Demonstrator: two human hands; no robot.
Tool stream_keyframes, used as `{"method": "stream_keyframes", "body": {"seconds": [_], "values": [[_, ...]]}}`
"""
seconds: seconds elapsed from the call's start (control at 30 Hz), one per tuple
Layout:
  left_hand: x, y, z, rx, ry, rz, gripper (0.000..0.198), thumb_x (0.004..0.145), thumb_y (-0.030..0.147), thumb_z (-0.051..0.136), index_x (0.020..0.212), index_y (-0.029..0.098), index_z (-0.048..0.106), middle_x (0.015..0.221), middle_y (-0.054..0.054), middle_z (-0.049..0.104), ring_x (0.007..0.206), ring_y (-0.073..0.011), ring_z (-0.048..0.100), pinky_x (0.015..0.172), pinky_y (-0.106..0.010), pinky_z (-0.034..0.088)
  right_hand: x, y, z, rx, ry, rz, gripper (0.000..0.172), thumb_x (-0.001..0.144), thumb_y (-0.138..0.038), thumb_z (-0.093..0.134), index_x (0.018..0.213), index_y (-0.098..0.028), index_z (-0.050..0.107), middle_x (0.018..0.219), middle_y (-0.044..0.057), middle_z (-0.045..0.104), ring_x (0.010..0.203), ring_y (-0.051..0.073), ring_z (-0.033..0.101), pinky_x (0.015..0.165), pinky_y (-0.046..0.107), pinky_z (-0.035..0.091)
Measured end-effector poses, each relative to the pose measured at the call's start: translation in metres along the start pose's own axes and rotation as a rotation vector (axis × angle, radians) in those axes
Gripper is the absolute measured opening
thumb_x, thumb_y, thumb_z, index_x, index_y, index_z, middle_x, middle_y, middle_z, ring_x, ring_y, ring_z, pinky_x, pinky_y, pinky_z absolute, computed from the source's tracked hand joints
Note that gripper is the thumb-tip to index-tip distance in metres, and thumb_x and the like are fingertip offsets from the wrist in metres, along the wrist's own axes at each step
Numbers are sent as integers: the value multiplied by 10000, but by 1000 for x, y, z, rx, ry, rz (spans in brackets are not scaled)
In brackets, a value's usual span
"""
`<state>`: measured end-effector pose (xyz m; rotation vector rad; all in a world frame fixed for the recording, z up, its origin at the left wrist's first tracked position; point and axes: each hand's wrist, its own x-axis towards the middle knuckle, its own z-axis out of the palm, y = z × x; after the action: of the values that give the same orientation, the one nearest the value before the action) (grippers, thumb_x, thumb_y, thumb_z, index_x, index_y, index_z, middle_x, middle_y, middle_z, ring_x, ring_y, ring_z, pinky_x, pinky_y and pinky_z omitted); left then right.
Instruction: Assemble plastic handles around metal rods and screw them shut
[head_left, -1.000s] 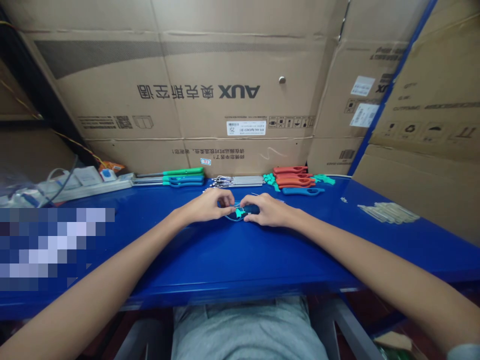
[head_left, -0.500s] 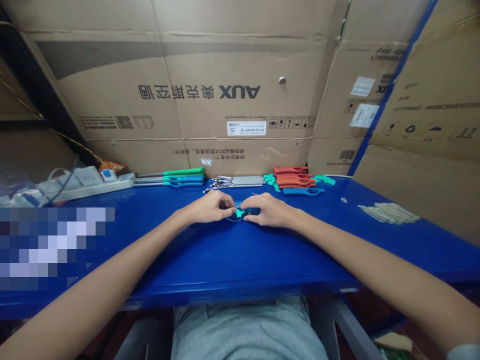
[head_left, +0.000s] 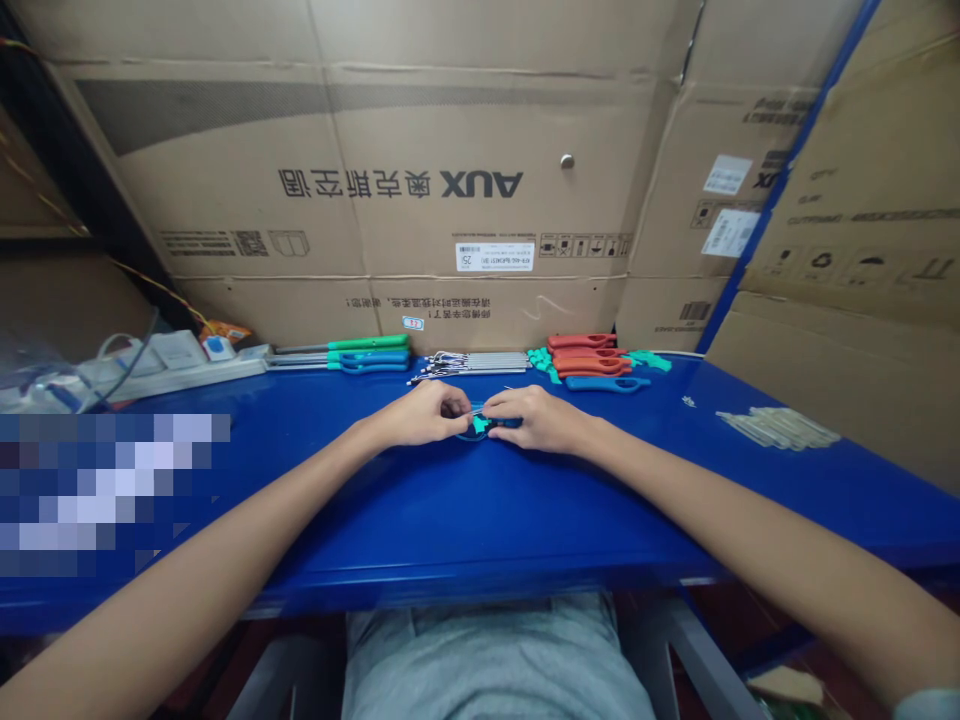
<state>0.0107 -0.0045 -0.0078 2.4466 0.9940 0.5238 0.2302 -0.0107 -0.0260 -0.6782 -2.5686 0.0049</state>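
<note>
My left hand [head_left: 431, 413] is closed in a pinch at the middle of the table, its fingertips on a thin grey metallic piece [head_left: 477, 411]. Facing it, my right hand [head_left: 536, 418] is closed too, with its thumb and fingers around a blue lighter handle [head_left: 510, 422]. The handle's rounded loop lies low between both hands. A small bright green part [head_left: 480, 426] shows between the fingertips. Most of the handle and the far end of the metallic piece are hidden by my fingers.
Behind my hands lie several metal tubes with wires [head_left: 487, 362]. Red and blue handles [head_left: 589, 360] and green parts [head_left: 649, 360] sit right of them. Stick lighters [head_left: 371, 355] and a power strip [head_left: 184, 372] are left. Clear tubes [head_left: 780, 428] lie right; cardboard [head_left: 390, 120] walls the blue table [head_left: 465, 520].
Both hands stay in nearly the same place. The right fingers have shifted slightly around the blue lighter handle, and less of its loop shows now.
</note>
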Motion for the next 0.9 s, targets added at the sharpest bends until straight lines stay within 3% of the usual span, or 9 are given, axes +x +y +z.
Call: {"method": "stream_keyframes", "body": {"seconds": [0.37, 0.73, 0.9], "values": [[0, 1, 3, 27, 46, -3, 177, 757, 281, 549, 775, 134, 647, 659, -10, 650, 576, -117, 546, 527, -212, 396, -1, 4, 2, 12, 29, -14, 233, 825, -188, 628, 1034, -155, 727, 1092, 132, 703, 959, 220, 681, 870, 343, 528], [-3, -3, 5, 225, 41, 87, 228, 842, 295, 482, 876, 145, 650, 696, -11, 637, 579, -118, 506, 558, -239, 355, 0, -2, 0, -1, -46, 83, 266, 812, -182, 626, 1058, -148, 720, 1122, 122, 687, 989, 221, 664, 887, 331, 510], [-4, 1, 4, 226, 31, 113, 217, 860, 290, 480, 884, 146, 640, 718, -11, 631, 608, -118, 516, 581, -236, 361, 0, -4, 3, 25, 61, 45, 234, 842, -288, 619, 973, -129, 729, 1045, 128, 713, 950, 216, 674, 866, 310, 505]]}}
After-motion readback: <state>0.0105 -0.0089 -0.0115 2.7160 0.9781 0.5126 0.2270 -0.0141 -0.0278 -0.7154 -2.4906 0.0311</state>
